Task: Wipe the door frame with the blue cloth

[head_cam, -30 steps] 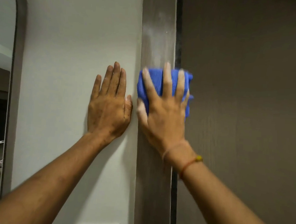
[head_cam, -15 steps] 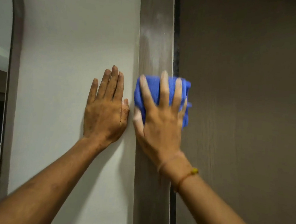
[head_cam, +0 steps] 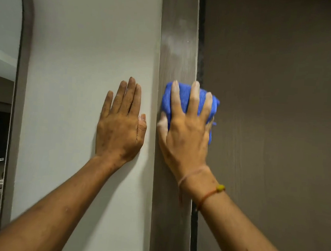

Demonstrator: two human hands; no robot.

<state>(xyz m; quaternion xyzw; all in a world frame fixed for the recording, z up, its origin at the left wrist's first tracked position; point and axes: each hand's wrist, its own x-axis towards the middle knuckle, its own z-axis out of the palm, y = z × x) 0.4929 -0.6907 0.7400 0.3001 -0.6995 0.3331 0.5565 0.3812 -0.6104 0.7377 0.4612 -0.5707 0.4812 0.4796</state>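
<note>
Two bare hands rest against upright surfaces: the left hand (head_cam: 120, 126) lies flat and empty, fingers together, on the white wall (head_cam: 87, 61) just beside the door frame (head_cam: 179, 48). The right hand (head_cam: 186, 132), with a thread bracelet (head_cam: 210, 193) at its wrist, presses the bunched blue cloth (head_cam: 184, 97) against the grey-brown frame, fingers spread over it and curled onto its top edge. A pale dusty smear shows on the frame above the cloth, and the dark door (head_cam: 279, 113) stands to the right.
</note>
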